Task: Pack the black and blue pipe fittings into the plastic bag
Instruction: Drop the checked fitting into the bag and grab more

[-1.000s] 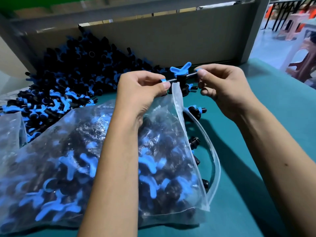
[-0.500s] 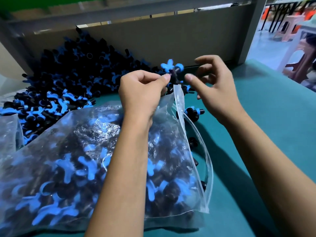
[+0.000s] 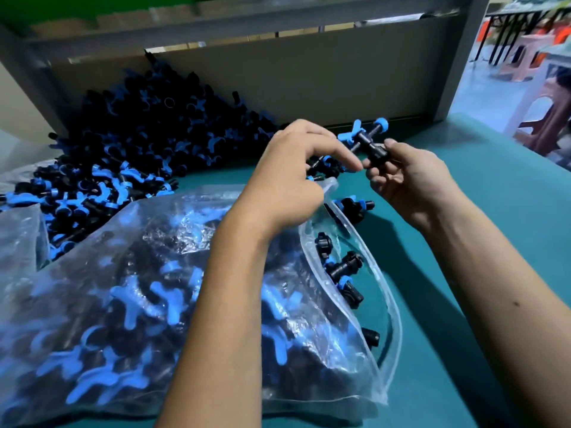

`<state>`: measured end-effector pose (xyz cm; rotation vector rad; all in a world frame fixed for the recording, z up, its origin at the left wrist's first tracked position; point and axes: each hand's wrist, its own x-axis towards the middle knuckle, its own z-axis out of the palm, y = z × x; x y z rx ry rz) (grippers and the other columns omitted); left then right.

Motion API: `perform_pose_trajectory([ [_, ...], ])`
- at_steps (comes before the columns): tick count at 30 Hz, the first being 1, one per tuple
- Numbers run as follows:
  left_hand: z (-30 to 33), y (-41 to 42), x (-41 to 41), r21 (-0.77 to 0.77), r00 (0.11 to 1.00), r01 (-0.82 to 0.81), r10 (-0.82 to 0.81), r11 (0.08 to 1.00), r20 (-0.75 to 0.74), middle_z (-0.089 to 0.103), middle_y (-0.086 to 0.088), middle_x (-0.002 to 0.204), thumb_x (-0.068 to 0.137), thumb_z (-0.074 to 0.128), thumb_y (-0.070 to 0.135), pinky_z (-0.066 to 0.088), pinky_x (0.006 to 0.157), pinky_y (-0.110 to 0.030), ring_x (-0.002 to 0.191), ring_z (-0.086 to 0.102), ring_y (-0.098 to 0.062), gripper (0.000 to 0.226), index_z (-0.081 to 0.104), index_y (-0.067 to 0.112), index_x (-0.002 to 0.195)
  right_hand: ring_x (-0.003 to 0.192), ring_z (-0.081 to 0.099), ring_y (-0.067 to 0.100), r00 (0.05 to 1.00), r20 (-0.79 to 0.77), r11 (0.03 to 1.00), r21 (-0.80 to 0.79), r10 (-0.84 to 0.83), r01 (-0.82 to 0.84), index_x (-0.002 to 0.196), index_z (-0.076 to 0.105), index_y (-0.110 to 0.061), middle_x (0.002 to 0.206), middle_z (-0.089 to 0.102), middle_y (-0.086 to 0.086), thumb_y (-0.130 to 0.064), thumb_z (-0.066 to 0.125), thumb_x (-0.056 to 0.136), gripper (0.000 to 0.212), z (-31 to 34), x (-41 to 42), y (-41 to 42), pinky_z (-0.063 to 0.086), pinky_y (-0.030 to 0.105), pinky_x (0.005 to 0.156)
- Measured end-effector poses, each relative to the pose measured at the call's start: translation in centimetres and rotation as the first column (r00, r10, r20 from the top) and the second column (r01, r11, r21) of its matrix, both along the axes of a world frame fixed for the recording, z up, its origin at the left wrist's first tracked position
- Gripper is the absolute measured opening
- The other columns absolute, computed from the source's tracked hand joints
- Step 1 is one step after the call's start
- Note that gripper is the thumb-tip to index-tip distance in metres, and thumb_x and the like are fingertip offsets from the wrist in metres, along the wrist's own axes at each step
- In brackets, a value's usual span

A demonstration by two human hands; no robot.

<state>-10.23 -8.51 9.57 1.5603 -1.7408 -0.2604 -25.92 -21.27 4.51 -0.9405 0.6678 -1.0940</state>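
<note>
A clear plastic bag (image 3: 154,288), stuffed with black and blue pipe fittings, lies on the teal table with its mouth gaping to the right. My left hand (image 3: 290,177) is above the mouth's far corner, lower fingers curled on the bag's edge and index finger reaching toward my right hand. My right hand (image 3: 411,177) grips one fitting (image 3: 369,142) by its black body, held above the table just beyond the mouth. A big heap of loose fittings (image 3: 139,149) is piled at the back left. Some fittings (image 3: 343,267) lie in the open mouth.
A grey board (image 3: 309,75) walls off the table's far side behind the heap. One stray fitting (image 3: 355,206) lies on the teal table (image 3: 509,227) by the bag's mouth. Another plastic bag (image 3: 18,236) shows at the left edge. Plastic stools (image 3: 543,118) stand off the table's right.
Both hands held a fitting above the bag's mouth a second ago. Now my right hand alone grips it, farther right, and my left index finger has come off it.
</note>
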Motion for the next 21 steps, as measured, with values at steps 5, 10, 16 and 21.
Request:
perform_pose_trajectory([
  [5,0.5,1.4,2.2,0.208,0.982,-0.034,-0.006,0.978,0.189,0.049,0.017,0.129,0.067,0.044,-0.021,0.032,0.088,-0.001,0.121,0.037,-0.005,0.073,0.077,0.044,0.077,0.05,0.049,0.01,0.965,-0.219,0.984,-0.072,0.142,-0.161,0.089,0.066,-0.012,0.066,0.059,0.006,-0.025,0.05,0.103,0.024,0.1,-2.4,-1.3,0.034,0.014,0.044],
  [10,0.5,1.9,4.1,0.22,0.997,-0.044,0.029,0.975,0.07,0.073,0.005,0.099,0.073,0.08,-0.002,0.062,0.077,-0.046,0.091,0.068,-0.012,0.035,0.079,0.032,0.075,0.057,0.051,0.011,0.817,-0.456,0.823,-0.264,0.353,-0.502,0.094,0.072,-0.011,0.074,0.064,0.004,-0.02,0.077,0.08,0.017,-0.2,-3.7,-0.7,0.041,0.017,0.052],
  [16,0.5,1.2,3.1,-0.101,0.971,-0.135,0.111,0.986,-0.213,0.077,0.005,0.071,0.073,0.086,0.003,0.065,0.073,-0.041,0.071,0.076,-0.016,0.019,0.081,0.02,0.072,0.068,0.05,0.023,0.669,-0.609,0.632,-0.329,0.426,-0.702,0.085,0.067,-0.01,0.092,0.061,0.023,0.0,0.083,0.073,0.022,0.2,-2.1,0.7,0.04,0.021,0.051],
  [21,0.8,0.5,2.6,-0.328,0.949,-0.247,0.158,0.912,-0.274,0.076,0.01,0.07,0.075,0.084,0.002,0.064,0.069,-0.033,0.067,0.074,-0.005,0.015,0.082,0.017,0.076,0.069,0.05,0.023,0.71,-0.595,0.66,-0.366,0.376,-0.656,0.078,0.067,-0.013,0.092,0.052,0.036,-0.003,0.081,0.07,0.019,0.9,-2.6,0.6,0.034,0.02,0.049],
])
